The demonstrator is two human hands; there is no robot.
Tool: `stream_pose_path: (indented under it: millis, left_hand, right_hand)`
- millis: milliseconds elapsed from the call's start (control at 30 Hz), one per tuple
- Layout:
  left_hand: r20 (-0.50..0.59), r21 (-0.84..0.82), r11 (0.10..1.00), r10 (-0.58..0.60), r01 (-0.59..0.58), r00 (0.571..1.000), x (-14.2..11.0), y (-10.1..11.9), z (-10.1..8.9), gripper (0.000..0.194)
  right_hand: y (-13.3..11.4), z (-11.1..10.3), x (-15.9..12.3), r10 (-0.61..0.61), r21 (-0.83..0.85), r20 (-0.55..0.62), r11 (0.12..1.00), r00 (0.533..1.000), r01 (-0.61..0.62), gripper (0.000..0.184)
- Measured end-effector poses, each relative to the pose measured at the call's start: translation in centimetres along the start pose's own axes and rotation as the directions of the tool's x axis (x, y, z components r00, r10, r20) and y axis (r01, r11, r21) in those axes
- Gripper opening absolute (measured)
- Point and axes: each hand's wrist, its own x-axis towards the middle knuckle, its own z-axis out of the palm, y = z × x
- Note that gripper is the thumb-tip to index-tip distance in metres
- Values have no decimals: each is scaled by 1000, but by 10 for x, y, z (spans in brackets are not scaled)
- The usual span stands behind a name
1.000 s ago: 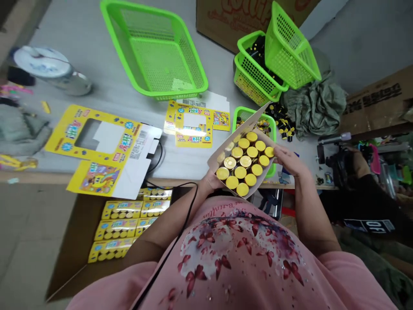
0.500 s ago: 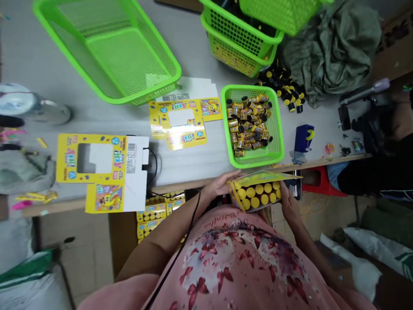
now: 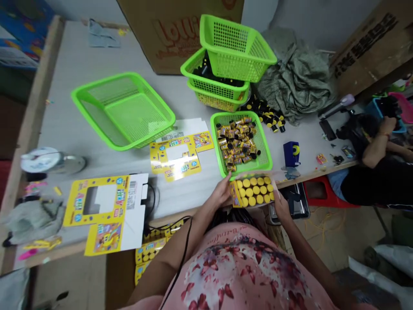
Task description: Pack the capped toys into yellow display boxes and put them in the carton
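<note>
Your left hand [image 3: 222, 192] and right hand [image 3: 281, 208] grip the ends of the open carton [image 3: 235, 194] of yellow-capped tubes [image 3: 254, 190]. Tilting it could spill them, especially against the green basket [image 3: 263, 150] just beyond.

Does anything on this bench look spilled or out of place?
Yes: small black-and-yellow pieces lie loose on the table beside the stacked green baskets, outside any basket, so they look spilled.

We're live in a packing workshop: green plastic baskets [image 3: 122, 114], flat printed yellow cartons [image 3: 106, 211] and cardboard boxes [image 3: 180, 38] crowd a long surface [image 3: 67, 107]!
</note>
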Motion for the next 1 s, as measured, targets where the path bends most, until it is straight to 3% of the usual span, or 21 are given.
stream_pose_path:
  millis: [233, 367, 467, 567, 700, 833, 900, 1000]
  left_hand:
    - [-61, 17, 999, 32, -31, 998, 18, 15, 1, 44]
    - [-179, 142, 979, 172, -147, 969, 10, 3, -12, 42]
    - [-314, 342, 893, 403, -294, 860, -11, -19, -29, 47]
    - [-212, 568, 691, 649, -448, 731, -34, -45, -37, 59]
    - [-1, 723, 479, 722, -498, 692, -43, -70, -28, 69]
    - [63, 760, 371, 775, -534, 629, -34, -83, -13, 69]
    - [3, 743, 392, 809, -543, 588, -30, -87, -7, 66]
    - [-223, 589, 575, 792, -568, 569, -25, -88, -1, 57]
  right_hand:
    - [-2, 12, 18, 163, 16, -11, 987, 987, -162, 88]
    - [-5, 19, 11, 156, 44, -11, 987, 988, -156, 84]
    - [-5, 20, 3, 137, 41, -25, 990, 990, -136, 80]
    - [-4, 19, 3, 101, -13, -12, 995, 995, -101, 77]
    - [-5, 19, 15, -40, -146, 68, 988, 997, 50, 76]
    - [-4, 15, 26, -269, -208, 204, 928, 941, 310, 69]
    - [-1, 10, 30, -368, -219, 281, 875, 886, 433, 67]
    - [4, -1, 34, -461, -217, 399, 793, 793, 570, 69]
